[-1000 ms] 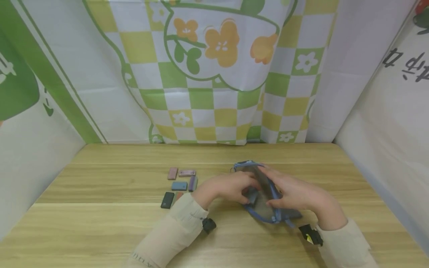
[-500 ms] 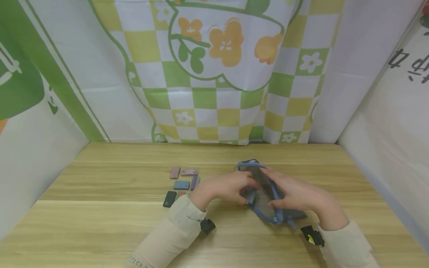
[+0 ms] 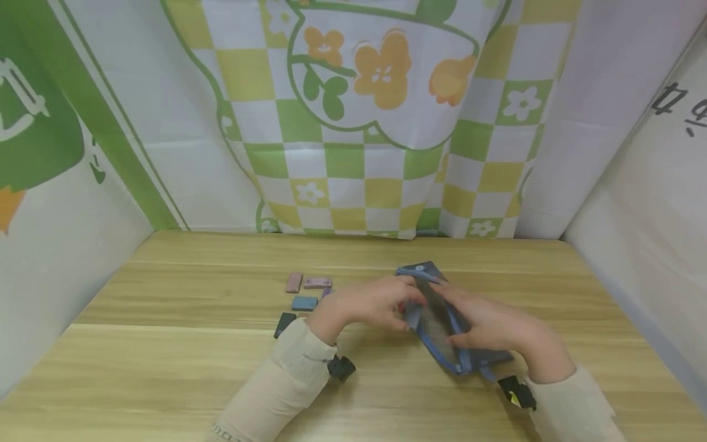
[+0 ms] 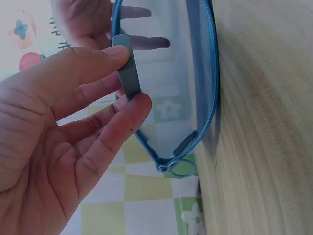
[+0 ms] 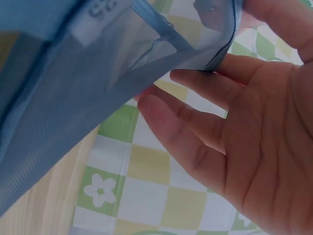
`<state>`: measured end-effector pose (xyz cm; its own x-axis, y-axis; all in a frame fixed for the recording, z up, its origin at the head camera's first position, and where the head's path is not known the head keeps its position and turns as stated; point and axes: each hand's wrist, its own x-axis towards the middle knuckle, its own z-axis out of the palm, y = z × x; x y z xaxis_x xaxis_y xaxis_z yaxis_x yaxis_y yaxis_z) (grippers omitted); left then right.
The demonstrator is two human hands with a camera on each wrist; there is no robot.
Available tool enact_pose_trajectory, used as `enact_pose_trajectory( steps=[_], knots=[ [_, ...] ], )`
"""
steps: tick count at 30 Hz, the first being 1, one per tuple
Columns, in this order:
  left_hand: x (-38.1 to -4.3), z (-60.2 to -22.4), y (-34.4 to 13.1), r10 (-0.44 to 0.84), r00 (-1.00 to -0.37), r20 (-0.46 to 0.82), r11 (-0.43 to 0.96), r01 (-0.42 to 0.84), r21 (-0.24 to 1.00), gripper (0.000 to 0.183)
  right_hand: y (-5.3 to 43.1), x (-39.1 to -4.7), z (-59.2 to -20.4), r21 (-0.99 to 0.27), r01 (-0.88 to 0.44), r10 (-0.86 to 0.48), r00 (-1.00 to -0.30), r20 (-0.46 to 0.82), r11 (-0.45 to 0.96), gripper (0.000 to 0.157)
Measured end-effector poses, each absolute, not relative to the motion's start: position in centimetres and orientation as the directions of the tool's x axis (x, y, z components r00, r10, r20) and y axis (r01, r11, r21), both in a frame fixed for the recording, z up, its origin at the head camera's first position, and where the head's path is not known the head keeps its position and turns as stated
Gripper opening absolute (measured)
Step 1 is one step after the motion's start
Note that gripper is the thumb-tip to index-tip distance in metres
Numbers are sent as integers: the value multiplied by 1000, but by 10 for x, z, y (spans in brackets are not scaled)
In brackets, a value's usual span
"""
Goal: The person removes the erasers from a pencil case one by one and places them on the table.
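My left hand (image 3: pixel 378 304) pinches a small grey-blue rectangular block (image 4: pixel 128 68) between thumb and fingertips. The block is at the mouth of a blue mesh zip pouch (image 3: pixel 436 325), whose opening faces left. On the pouch's far side, my right hand (image 3: pixel 491 316) grips its edge; some of its fingers show through the mesh in the left wrist view. From the right wrist, the mesh wall hangs beside the fingers (image 5: pixel 164 120) and a white printed label (image 5: pixel 93 22) is visible. A small dark piece (image 4: pixel 185 142) sits near the pouch's zip end.
Left of the pouch lie several small blocks: a pink block (image 3: pixel 294 282), a lilac block (image 3: pixel 317 283), a blue block (image 3: pixel 304 303), a partly hidden purple block (image 3: pixel 326 293) and a black block (image 3: pixel 285 324). A patterned curtain (image 3: pixel 353 159) hangs behind the wooden table (image 3: pixel 166 368).
My left hand has drawn back slightly leftward from the pouch's mouth, with the grey-blue block in its fingers. My right hand stays at the pouch. The head view has turned a little left.
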<state>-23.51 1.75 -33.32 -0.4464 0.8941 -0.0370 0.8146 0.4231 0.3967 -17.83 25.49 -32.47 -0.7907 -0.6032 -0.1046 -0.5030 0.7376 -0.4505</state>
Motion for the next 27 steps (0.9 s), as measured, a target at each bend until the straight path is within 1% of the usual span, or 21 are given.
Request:
enact_pose_trajectory(
  steps=[9,15,22,27],
  knots=[
    [-235,-326,11,893,-449,-5,409,809,422,47,252,-179,-327,-457,-472,-588,-795,-148,754,88],
    [-238,-327,5,887,-462,6,409,792,454,47,252,-179,-330,-462,-493,-607,-783,-133,737,88],
    [-237,-327,-2,880,-474,5,428,799,423,46,249,-180,-332,-457,-471,-594,-786,-169,754,89],
    [-236,-329,-9,875,-484,8,433,789,436,46,249,-180,-332,-457,-459,-586,-789,-184,762,89]
  ],
)
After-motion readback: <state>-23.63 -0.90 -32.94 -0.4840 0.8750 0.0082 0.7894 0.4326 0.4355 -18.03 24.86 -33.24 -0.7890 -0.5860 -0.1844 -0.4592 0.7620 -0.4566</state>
